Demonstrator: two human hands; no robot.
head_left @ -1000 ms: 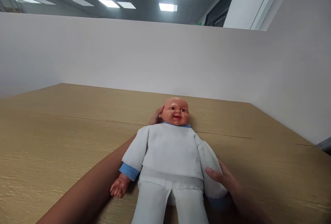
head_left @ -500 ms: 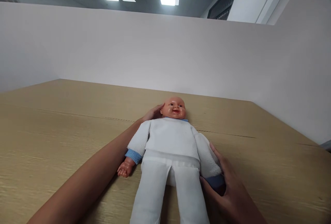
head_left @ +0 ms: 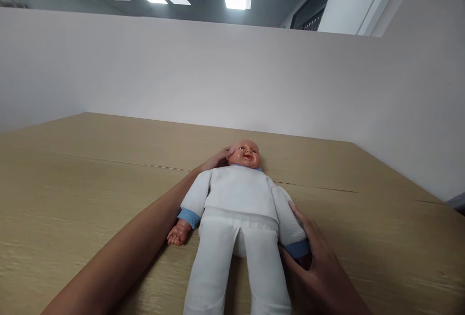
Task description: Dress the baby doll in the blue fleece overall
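Note:
A baby doll [head_left: 238,198] in a white top and white trousers with blue cuffs lies on its back on the wooden table [head_left: 72,179], head pointing away from me. My left hand [head_left: 217,159] reaches along the doll's side and cups the side and back of its bald head; most of its fingers are hidden behind the head. My right hand [head_left: 312,261] wraps round the doll's far arm at the blue cuff, thumb on the white sleeve, fingers closed over the doll's hand.
White partition walls [head_left: 181,72] close the table off at the back and on the right. The light wood tabletop runs wide to the left and right of the doll. Ceiling lights [head_left: 236,2] show above the partition.
The view has tilted and pulled back, so the doll sits lower and smaller. My right hand slid down from the doll's sleeve and closed round its cuff. The left hand stays at the head.

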